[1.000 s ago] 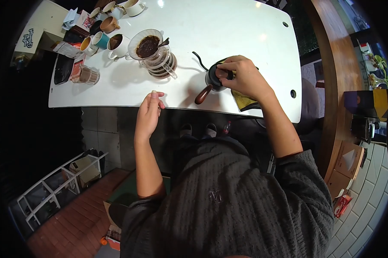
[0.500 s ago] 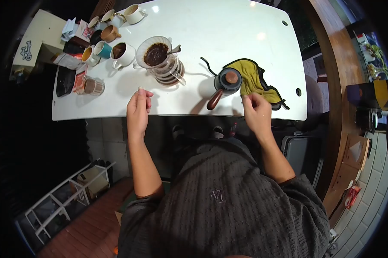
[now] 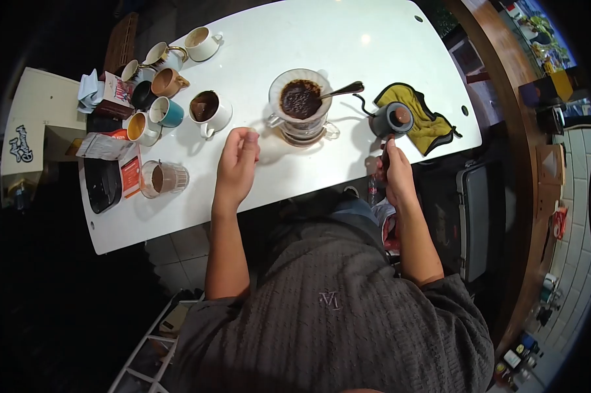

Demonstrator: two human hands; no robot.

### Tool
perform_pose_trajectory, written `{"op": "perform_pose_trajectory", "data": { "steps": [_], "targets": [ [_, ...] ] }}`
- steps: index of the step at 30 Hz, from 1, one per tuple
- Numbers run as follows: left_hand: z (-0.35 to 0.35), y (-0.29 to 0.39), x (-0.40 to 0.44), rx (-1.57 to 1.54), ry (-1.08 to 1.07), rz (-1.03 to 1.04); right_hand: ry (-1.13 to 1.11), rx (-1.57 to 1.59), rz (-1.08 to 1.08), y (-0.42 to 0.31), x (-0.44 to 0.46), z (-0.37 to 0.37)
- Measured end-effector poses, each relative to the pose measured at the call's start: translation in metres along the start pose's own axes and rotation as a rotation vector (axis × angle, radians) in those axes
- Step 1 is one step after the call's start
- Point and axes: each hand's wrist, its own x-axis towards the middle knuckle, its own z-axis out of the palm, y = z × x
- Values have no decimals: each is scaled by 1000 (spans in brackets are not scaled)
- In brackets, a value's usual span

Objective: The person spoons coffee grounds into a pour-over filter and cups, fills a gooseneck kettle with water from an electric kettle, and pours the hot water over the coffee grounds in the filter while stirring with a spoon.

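Observation:
My right hand (image 3: pixel 399 171) is wrapped round the dark handle of a small grey gooseneck kettle (image 3: pixel 379 123), which has a wooden lid knob. Behind the kettle lies a yellow-green cloth (image 3: pixel 429 124) with black edging. My left hand (image 3: pixel 238 162) hovers over the table's front edge, fingers curled in and thumb against them, with nothing visible in it. Between my hands and farther back, a clear dripper (image 3: pixel 275 92) sits on a glass coffee server (image 3: pixel 301 135). Wet, dark coffee grounds (image 3: pixel 301 101) fill the dripper, and a spoon (image 3: pixel 344 90) leans out to the right.
A white mug (image 3: pixel 212 119) with dark contents stands left of the dripper. Several more cups, including a teal mug (image 3: pixel 171 115), crowd the left side. A ribbed glass (image 3: pixel 173 178) with brown contents is near the front left of the white table (image 3: pixel 269 39). A grey case (image 3: pixel 473 223) stands at right.
My right hand has moved from beside the cloth onto the kettle handle and grasped it. The view has turned, shifting the table. My left hand's fingers have closed a little.

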Motion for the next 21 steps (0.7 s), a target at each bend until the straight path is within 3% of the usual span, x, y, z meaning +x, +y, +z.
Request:
{"op": "perform_pose_trajectory", "data": {
  "steps": [10, 16, 21],
  "targets": [
    [-18, -1, 17, 49, -112, 22, 66, 213, -312, 2, 18, -1],
    [-10, 10, 19, 65, -125, 25, 81, 139, -369, -64, -3, -5],
    [-5, 15, 22, 71, -101, 39, -67, 55, -415, -113, -15, -2]
  ]
}}
